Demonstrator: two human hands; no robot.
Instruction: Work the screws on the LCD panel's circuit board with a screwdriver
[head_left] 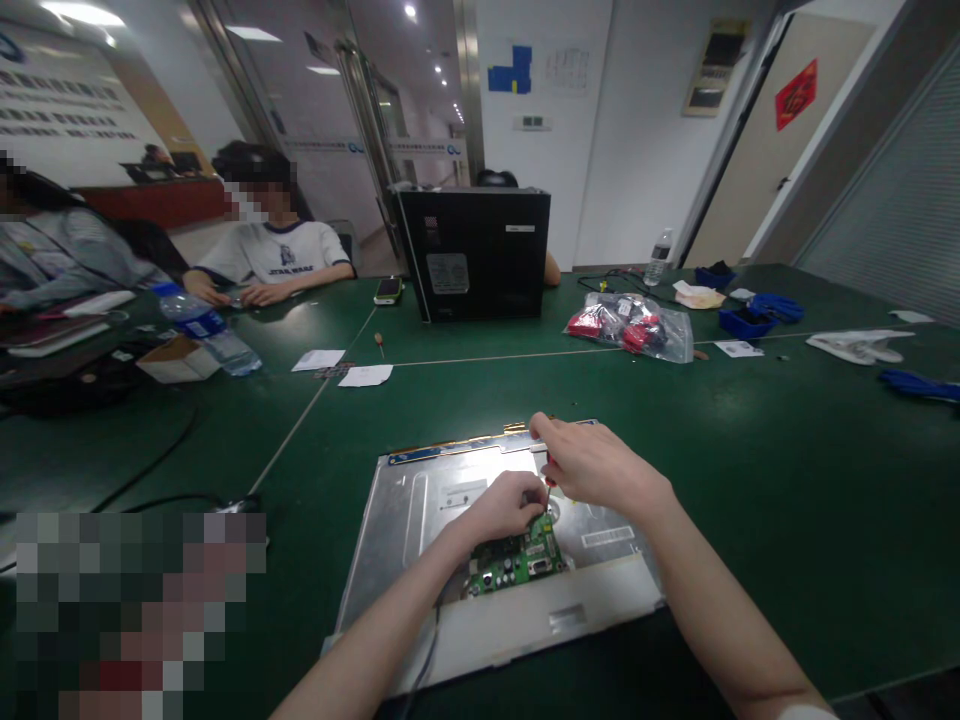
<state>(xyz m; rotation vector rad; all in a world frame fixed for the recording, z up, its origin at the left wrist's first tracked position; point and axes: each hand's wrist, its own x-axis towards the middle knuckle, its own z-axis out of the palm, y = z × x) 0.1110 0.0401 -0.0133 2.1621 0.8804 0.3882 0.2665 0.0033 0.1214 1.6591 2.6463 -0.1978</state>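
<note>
A flat silver display panel (390,530) lies back side up on the green table, with a green circuit board (551,548) on it. My right hand (592,462) is closed around a screwdriver (551,472) with a red handle, held upright, its shaft pointing down at the board's upper edge. Beside the shaft, my left hand (510,503) rests over the board with its fingers curled together at that edge. Whatever those fingers pinch is hidden. A narrow blue circuit strip (442,450) runs along the panel's far edge, and a pale strip (525,615) along the near edge.
A black computer case (480,255) stands across the table. Right of it lie a clear bag (637,328) of red items and a water bottle (658,258). At left are a large bottle (206,328), a small box (178,360) and cables (172,498). Several people sit around the table.
</note>
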